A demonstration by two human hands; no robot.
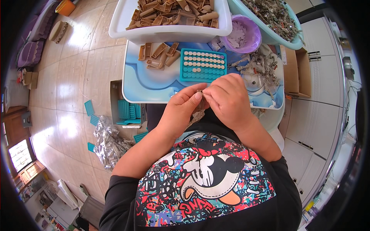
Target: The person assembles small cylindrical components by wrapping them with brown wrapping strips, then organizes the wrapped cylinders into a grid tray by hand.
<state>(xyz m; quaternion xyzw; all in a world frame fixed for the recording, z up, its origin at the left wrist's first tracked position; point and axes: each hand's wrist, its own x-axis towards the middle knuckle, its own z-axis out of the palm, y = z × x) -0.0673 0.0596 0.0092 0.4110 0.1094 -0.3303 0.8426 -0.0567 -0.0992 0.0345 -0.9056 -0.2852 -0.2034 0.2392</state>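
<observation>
Close to the table's near edge, my left hand (178, 111) is closed around a small brown plastic piece (199, 101), held upright between thumb and fingers. A greyish wrinkled bundle (198, 116) hangs below it, partly covered by the fingers. My right hand (230, 101) meets it from the other side, its thumb and fingertips pinched together at the piece's top. What sits inside that pinch is hidden. Just beyond both hands lies a teal tray (182, 66) with rows of small white round discs (204, 54) in its farther part.
Loose brown plastic casings (160, 50) lie left of the tray; a white bin (169, 34) behind holds many more. At the right are tangled wired parts (262, 67), a purple bucket (254, 36) and a light-blue tub (296, 40). An open box (115, 100) stands by the table's left.
</observation>
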